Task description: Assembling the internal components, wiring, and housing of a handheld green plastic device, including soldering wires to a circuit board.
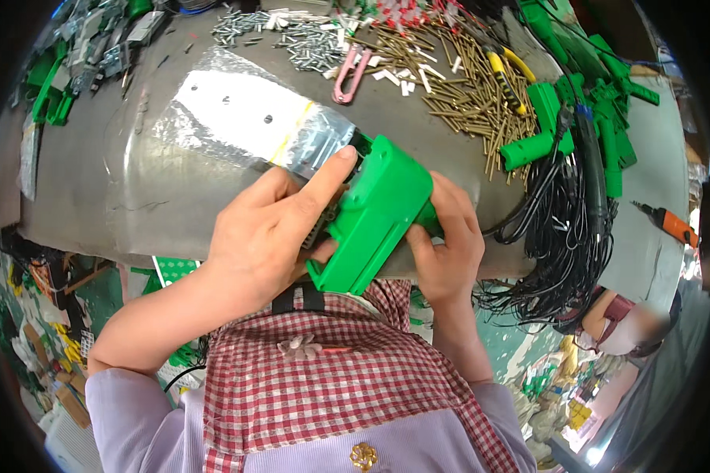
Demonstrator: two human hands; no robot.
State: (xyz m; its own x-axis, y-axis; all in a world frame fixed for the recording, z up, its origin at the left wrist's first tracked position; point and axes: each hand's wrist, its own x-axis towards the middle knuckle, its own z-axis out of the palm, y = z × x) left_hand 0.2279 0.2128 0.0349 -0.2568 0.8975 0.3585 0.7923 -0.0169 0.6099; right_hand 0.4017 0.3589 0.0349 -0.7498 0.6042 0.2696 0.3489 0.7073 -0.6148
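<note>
In the head view, both hands meet at the middle of the picture on a green plastic housing [373,221], a boxy moulded part held tilted just above the near edge of the grey surface [79,197]. The left hand [264,232] wraps the housing from the left, its fingers [327,177] closed over the upper edge with the forefinger stretched along the top and the thumb tucked under the lower corner. The right hand [447,248] grips the housing's right side, fingers curled shut around it. A dark inner part shows between the left fingers and the green shell, too hidden to tell what it is. Just behind the housing lies a clear plastic bag [244,118] with a yellow stripe, flat on the surface. Farther back sit pink pliers [349,75], a scatter of brass rods [465,91], small silver screws [308,43] and white bits. To the right is a heap of green plastic parts [584,102], a yellow-handled cutter [509,75] and a bundle of black wires [564,236] hanging over the edge. An orange tool [674,225] lies well apart at the far right.
</note>
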